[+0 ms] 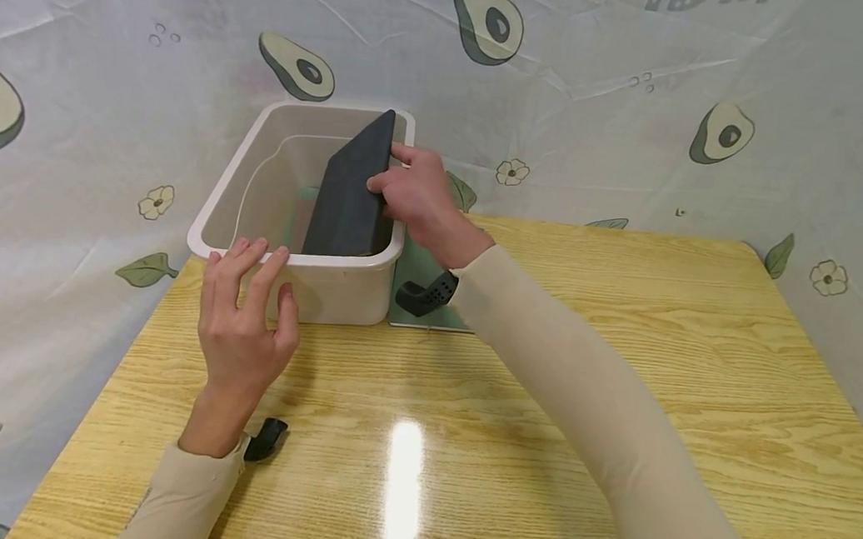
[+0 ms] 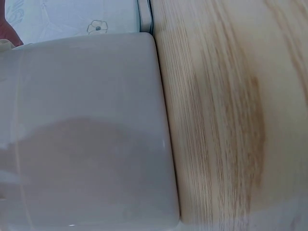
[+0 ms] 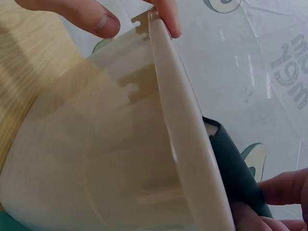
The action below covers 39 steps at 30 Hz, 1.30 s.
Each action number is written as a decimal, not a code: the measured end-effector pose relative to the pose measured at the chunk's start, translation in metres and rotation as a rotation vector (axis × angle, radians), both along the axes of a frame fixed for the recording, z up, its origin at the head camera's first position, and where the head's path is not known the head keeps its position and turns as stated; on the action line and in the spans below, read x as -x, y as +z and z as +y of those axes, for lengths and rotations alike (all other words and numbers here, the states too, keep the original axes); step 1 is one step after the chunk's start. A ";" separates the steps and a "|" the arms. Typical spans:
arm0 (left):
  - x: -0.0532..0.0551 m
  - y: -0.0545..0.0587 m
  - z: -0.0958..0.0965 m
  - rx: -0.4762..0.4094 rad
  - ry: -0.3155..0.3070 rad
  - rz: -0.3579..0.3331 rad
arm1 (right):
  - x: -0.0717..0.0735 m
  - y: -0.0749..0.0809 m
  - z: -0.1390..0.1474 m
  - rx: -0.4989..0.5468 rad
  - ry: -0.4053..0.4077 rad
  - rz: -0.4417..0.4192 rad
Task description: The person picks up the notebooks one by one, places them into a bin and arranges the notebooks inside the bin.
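A dark-covered book [image 1: 350, 189] stands tilted inside a pale plastic bin [image 1: 332, 296], close to its right wall. My right hand [image 1: 422, 189] pinches the book's upper right edge between thumb and fingers. In the right wrist view, a strip of light page edge shows at one end of the dark book [image 3: 233, 161], past the bin's rim. My left hand [image 1: 244, 315] rests its fingertips on the bin's front rim, with the thumb apart from the front wall. The left wrist view is mostly filled by the bin's smooth outer wall [image 2: 91, 125].
Beside the bin's right wall lies a flat green item [image 1: 421, 256] with a white lower edge, partly under my right wrist. The wood-grain table [image 1: 622, 333] stretches to the right and front. A hanging cloth printed with avocados [image 1: 586, 105] backs the table.
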<state>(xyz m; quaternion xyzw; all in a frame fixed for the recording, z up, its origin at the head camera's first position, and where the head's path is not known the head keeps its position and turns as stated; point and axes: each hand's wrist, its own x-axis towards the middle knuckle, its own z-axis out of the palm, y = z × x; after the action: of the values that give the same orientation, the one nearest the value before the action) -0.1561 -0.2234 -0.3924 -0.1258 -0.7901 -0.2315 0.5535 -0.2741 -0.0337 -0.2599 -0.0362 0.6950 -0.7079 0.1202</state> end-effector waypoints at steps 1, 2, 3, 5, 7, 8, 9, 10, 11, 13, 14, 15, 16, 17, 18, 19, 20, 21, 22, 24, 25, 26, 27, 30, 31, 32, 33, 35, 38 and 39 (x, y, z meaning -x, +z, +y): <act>0.000 0.000 0.000 0.001 -0.001 0.005 | 0.000 0.000 0.000 -0.031 0.004 0.007; 0.000 0.000 0.000 0.001 -0.001 0.005 | 0.001 0.000 0.000 -0.067 0.008 0.015; 0.000 0.000 0.000 0.002 -0.002 0.009 | 0.000 0.000 0.000 -0.103 0.013 0.029; 0.000 0.000 0.000 0.001 -0.003 0.018 | -0.001 0.001 -0.001 -0.182 0.017 0.057; 0.000 0.000 0.001 0.001 -0.004 0.023 | -0.004 0.002 -0.001 -0.253 0.019 0.082; 0.000 0.000 0.001 0.000 -0.006 0.023 | -0.006 0.002 -0.002 -0.265 0.025 0.086; 0.000 0.000 0.001 0.000 -0.008 0.022 | -0.007 0.003 -0.002 -0.263 0.032 0.088; 0.000 0.000 0.001 -0.001 -0.010 0.022 | -0.009 0.004 -0.002 -0.263 0.040 0.084; 0.001 0.000 0.001 -0.002 -0.011 0.023 | -0.010 0.006 -0.003 -0.255 0.047 0.076; 0.001 0.001 0.001 -0.003 -0.013 0.023 | -0.012 0.008 -0.004 -0.235 0.076 0.068; 0.001 0.001 0.001 -0.003 -0.013 0.022 | -0.013 0.009 -0.004 -0.220 0.097 0.065; 0.001 0.001 0.001 -0.003 -0.013 0.021 | -0.013 0.009 -0.005 -0.207 0.118 0.064; 0.001 0.001 0.001 -0.003 -0.012 0.021 | -0.014 0.010 -0.005 -0.194 0.143 0.064; 0.001 0.001 0.001 -0.003 -0.012 0.021 | -0.014 0.010 -0.006 -0.183 0.166 0.063; 0.000 0.002 0.001 0.000 -0.011 0.017 | -0.014 0.010 -0.006 -0.177 0.190 0.065; 0.000 0.002 0.001 0.001 -0.011 0.016 | -0.014 0.011 -0.006 -0.171 0.214 0.065; 0.000 0.002 0.001 0.002 -0.010 0.016 | -0.013 0.011 -0.006 -0.168 0.233 0.068; 0.001 0.002 0.001 0.002 -0.010 0.016 | -0.013 0.012 -0.006 -0.171 0.247 0.068; 0.001 0.002 0.000 0.003 -0.010 0.017 | -0.013 0.012 -0.006 -0.175 0.261 0.065; 0.001 0.003 0.000 0.003 -0.011 0.017 | -0.012 0.015 -0.007 -0.218 0.286 0.057; 0.001 0.003 0.001 0.003 -0.013 0.018 | -0.012 0.016 -0.007 -0.245 0.300 0.050; 0.001 0.003 0.001 0.003 -0.015 0.017 | -0.012 0.017 -0.007 -0.274 0.314 0.041; 0.000 0.003 0.001 0.003 -0.016 0.017 | -0.012 0.019 -0.007 -0.308 0.329 0.026; 0.000 0.003 0.002 0.004 -0.020 0.016 | -0.012 0.022 -0.009 -0.404 0.385 0.006; 0.000 0.003 0.002 0.004 -0.020 0.017 | -0.012 0.023 -0.010 -0.427 0.400 0.001; 0.000 0.003 0.002 0.004 -0.019 0.018 | -0.012 0.024 -0.010 -0.449 0.417 -0.001; 0.000 0.003 0.002 0.004 -0.020 0.019 | -0.012 0.025 -0.011 -0.473 0.431 0.000; 0.001 0.003 0.002 0.001 -0.021 0.023 | -0.013 0.025 -0.013 -0.519 0.450 0.005; 0.001 0.003 0.002 -0.003 -0.021 0.030 | -0.012 0.025 -0.016 -0.601 0.463 0.013; 0.001 0.003 0.002 -0.004 -0.021 0.029 | -0.012 0.025 -0.017 -0.631 0.461 0.015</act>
<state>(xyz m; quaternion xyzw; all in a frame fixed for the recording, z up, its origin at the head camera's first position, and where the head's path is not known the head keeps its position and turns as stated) -0.1570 -0.2217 -0.3896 -0.1366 -0.7801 -0.2369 0.5628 -0.2624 -0.0505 -0.2348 -0.1576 0.8530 -0.4138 0.2764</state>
